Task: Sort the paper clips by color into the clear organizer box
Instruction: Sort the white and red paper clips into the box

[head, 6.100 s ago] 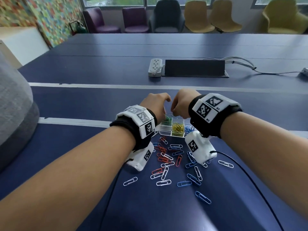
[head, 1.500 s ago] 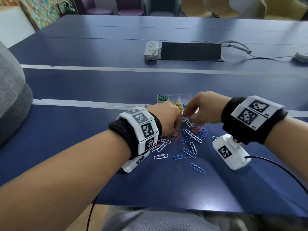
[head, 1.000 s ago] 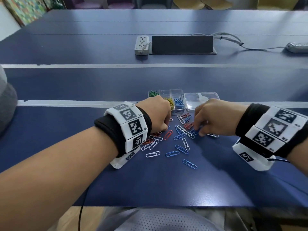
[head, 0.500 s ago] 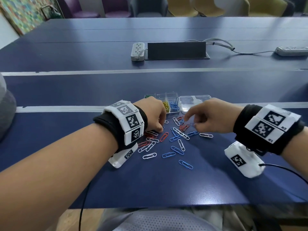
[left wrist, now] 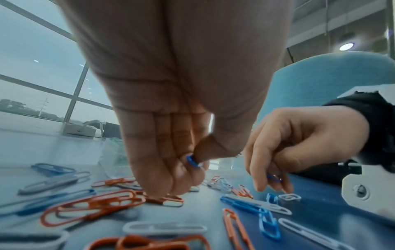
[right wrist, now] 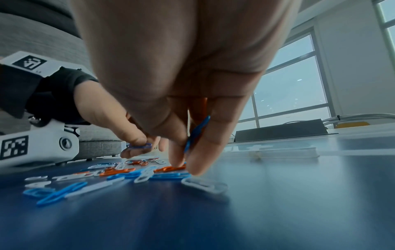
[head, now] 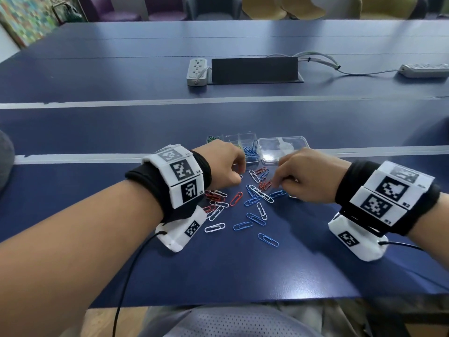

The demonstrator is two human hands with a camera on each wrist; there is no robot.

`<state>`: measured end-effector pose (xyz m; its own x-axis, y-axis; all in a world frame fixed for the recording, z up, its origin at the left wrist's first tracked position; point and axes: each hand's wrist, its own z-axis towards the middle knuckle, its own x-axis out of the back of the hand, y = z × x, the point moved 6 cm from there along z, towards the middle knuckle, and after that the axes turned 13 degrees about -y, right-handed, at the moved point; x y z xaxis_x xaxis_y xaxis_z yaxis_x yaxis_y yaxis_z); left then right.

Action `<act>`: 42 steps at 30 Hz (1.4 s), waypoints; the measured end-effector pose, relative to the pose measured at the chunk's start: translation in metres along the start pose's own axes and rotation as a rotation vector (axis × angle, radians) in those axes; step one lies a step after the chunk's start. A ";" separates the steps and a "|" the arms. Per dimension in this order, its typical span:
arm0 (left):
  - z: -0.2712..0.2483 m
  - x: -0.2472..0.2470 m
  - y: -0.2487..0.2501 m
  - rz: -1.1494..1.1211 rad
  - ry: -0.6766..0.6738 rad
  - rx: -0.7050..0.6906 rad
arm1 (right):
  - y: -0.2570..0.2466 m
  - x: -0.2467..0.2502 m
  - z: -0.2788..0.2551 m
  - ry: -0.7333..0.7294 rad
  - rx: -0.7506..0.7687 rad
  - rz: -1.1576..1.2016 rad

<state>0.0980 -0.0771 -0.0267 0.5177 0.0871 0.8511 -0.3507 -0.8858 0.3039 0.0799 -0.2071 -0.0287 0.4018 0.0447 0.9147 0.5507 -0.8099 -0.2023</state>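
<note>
Red, white and blue paper clips [head: 252, 198] lie scattered on the dark blue table between my two hands. Just beyond them stands the clear organizer box [head: 245, 147], with green, yellow and blue clips in its compartments. My left hand [head: 226, 166] hovers over the pile's left side, thumb and fingers pinching a blue clip [left wrist: 192, 162]. My right hand [head: 298, 176] reaches down at the pile's right side and holds a blue clip [right wrist: 197, 133] between thumb and fingers, fingertips [right wrist: 200, 167] touching the table among the clips.
The box's clear lid [head: 283, 148] lies right of the box. A white power strip [head: 196, 70] and a black cable hatch [head: 254, 69] sit far back, with a second strip [head: 424, 70] at the right. The table's near edge [head: 218, 302] runs below the clips.
Both hands came back from the box down to the loose pile. Over the last second each settled onto the clips and picked up a blue one.
</note>
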 end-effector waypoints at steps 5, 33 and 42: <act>0.001 -0.008 0.015 -0.044 -0.076 -0.009 | -0.004 -0.005 0.005 -0.096 0.003 -0.146; -0.002 -0.015 0.026 0.063 -0.024 -0.099 | 0.032 -0.008 0.021 -0.054 -0.286 1.428; -0.001 -0.025 0.018 0.072 -0.066 -0.076 | 0.017 0.014 0.034 -0.037 -0.260 0.139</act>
<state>0.0784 -0.0949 -0.0420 0.5383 -0.0076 0.8427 -0.4456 -0.8513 0.2770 0.1204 -0.2004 -0.0310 0.4894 -0.0592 0.8701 0.2847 -0.9322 -0.2235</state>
